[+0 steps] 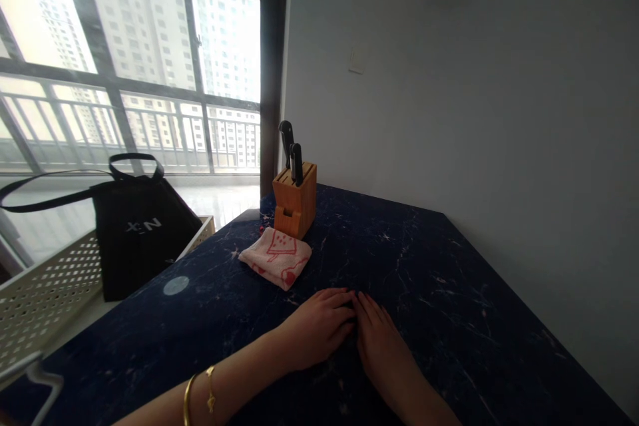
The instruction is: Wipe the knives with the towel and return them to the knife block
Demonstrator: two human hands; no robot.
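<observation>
My left hand (319, 326) rests palm down on the dark blue marbled tabletop (394, 246), its fingers stretched to the right. Beside it lies my right hand (380, 349), flat, fingers pointing forward. The fingertips of both hands meet, and neither hand holds anything. A folded pink-and-white cloth (276, 258) with red drawings lies just beyond my left hand. Behind the cloth stands a wooden knife block (297, 203). Two black-handled knives, a taller knife (286, 140) and a shorter knife (297, 163), stick up from its slots; their blades are mostly hidden.
A black bag (142, 233) with long straps stands in a cream perforated basket (54, 276) at the left. A round pale spot (176, 285) shows on the tabletop. A grey wall (474, 113) borders the table at the right; large windows (150, 66) are at the left.
</observation>
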